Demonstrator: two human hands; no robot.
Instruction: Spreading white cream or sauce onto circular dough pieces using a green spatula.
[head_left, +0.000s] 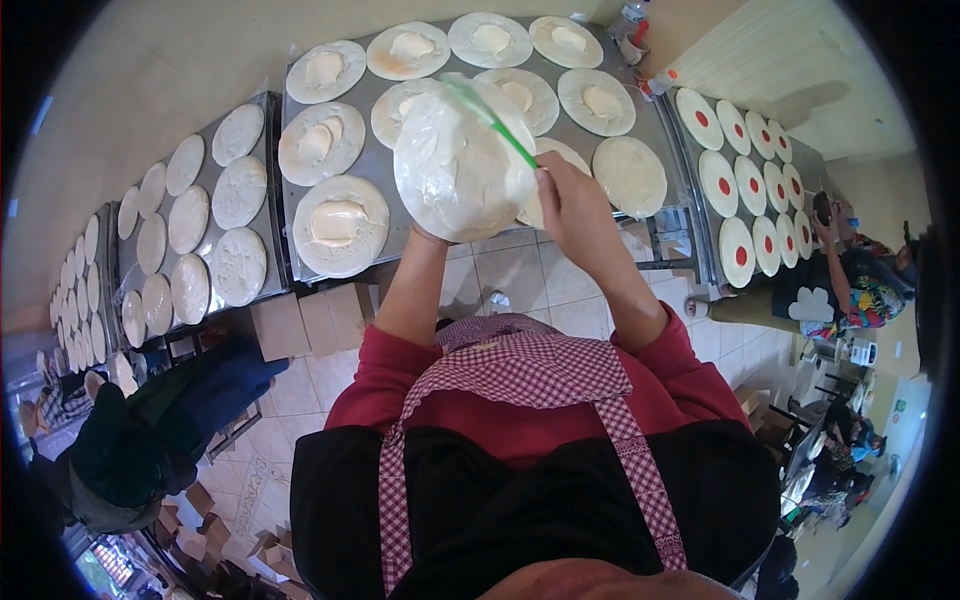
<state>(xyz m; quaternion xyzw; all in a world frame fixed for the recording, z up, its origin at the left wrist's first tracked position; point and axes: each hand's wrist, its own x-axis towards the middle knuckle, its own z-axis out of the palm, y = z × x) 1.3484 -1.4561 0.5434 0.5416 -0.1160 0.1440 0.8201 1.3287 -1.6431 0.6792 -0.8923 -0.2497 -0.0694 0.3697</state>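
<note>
My left hand (433, 234) is mostly hidden beneath a round, flat cake layer (465, 172), which it holds up above the metal table (461, 249). Glossy cream coats the top of this layer. My right hand (564, 187) grips the green handle of a spatula (495, 124), whose pale, blurred blade lies over the far part of the cream. Around them on the table are several more round layers, many with a dollop of pale cream in the middle, such as the one at the near left (341, 226). A plain-looking one (630, 177) lies at the right.
More tables with round layers stand at left (279, 225) and right; those at right bear red centres (740, 256). A bottle (630, 16) and cup (634, 49) stand at the back corner. Cardboard boxes (330, 319) sit below. People are at left (120, 442) and right (847, 289).
</note>
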